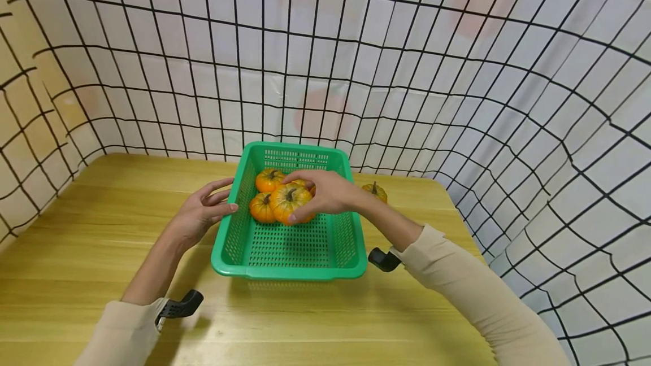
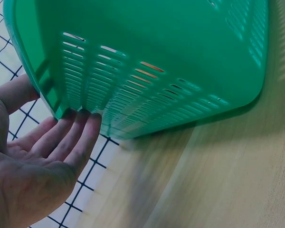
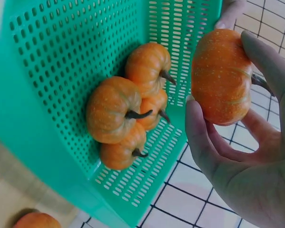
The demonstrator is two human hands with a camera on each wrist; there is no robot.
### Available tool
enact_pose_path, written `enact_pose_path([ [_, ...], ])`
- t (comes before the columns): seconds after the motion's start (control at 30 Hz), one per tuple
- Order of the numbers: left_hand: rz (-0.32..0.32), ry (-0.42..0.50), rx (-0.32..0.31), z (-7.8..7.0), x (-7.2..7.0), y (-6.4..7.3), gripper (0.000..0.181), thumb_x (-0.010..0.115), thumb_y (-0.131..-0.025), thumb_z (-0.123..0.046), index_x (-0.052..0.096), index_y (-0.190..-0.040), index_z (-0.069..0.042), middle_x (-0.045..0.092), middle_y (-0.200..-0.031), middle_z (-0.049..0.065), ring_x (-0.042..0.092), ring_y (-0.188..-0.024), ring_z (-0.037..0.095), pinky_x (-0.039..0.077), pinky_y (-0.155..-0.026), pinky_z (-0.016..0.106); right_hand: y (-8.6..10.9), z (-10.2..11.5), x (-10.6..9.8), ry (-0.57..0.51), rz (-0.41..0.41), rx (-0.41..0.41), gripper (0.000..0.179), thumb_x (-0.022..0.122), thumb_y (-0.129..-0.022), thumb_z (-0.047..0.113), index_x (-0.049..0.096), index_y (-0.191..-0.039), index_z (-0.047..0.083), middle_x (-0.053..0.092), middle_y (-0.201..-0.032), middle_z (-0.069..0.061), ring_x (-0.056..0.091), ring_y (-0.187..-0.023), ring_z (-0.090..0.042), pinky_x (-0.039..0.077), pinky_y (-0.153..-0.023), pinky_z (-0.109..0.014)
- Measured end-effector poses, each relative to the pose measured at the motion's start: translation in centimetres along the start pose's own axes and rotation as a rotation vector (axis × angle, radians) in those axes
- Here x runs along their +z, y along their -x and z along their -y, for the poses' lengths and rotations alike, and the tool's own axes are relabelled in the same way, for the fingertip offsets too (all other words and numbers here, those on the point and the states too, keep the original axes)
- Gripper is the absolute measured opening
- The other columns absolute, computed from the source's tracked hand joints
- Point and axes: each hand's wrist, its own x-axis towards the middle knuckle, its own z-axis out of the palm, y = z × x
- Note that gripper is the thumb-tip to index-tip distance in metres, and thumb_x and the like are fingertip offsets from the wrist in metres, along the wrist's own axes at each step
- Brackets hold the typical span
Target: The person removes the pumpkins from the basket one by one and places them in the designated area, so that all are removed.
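A green plastic basket (image 1: pixel 290 271) with slotted walls stands on the wooden table. My left hand (image 1: pixel 200 213) is at its left side, thumb over the rim and fingers against the outer wall, as the left wrist view shows (image 2: pixel 52 147). Above the basket, my right hand (image 1: pixel 330 191) grips a small orange pumpkin (image 1: pixel 287 202) between thumb and fingers; its stem shows in the right wrist view, where the pumpkin (image 3: pixel 221 78) is raised off the others. Several small pumpkins (image 3: pixel 114 109) lie together inside the basket, partly hidden by the right hand in the head view.
Another pumpkin (image 1: pixel 375 191) sits on the table (image 1: pixel 91 230) to the right of the basket, partly behind the right forearm. A black wire grid (image 1: pixel 285 61) over pale sheeting encloses the back and sides of the table.
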Motion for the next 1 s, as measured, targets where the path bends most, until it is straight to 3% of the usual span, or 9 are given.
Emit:
enact_pose_path([
  [0.27, 0.002, -0.004, -0.002, 0.0, 0.1, -0.1, 0.079, 0.071, -0.094, -0.006, 0.027, -0.16, -0.008, 0.038, -0.158, 0.025, 0.063, -0.117, 0.008, 0.054, -0.094, 0.022, 1.7, -0.9, -0.8, -0.079, -0.067, 0.018, 0.077, 0.084, -0.08, 0.048, 0.049, -0.147, 0.035, 0.041, -0.157, 0.001, 0.049, -0.133, -0.027, 0.053, -0.095, -0.046],
  [0.5, 0.003, 0.0, 0.003, 0.2, 0.0, -0.1, 0.078, 0.071, -0.094, -0.005, 0.028, -0.159, -0.008, 0.045, -0.155, 0.02, 0.064, -0.117, 0.01, 0.054, -0.095, 0.023, 2.9, -2.2, -1.1, -0.139, -0.129, 0.058, 0.078, 0.085, -0.078, 0.049, 0.049, -0.146, 0.036, 0.043, -0.155, -0.002, 0.049, -0.133, -0.028, 0.053, -0.095, -0.046],
  [1.0, 0.003, -0.014, 0.003, 0.1, -0.1, 0.0, 0.079, 0.071, -0.094, -0.006, 0.028, -0.16, -0.01, 0.045, -0.155, 0.017, 0.063, -0.118, 0.009, 0.053, -0.094, 0.023, 4.9, -4.2, -1.8, -0.049, -0.236, 0.111, 0.077, 0.081, -0.08, 0.057, 0.048, -0.146, 0.035, 0.053, -0.147, -0.009, 0.059, -0.123, -0.028, 0.056, -0.091, -0.045],
])
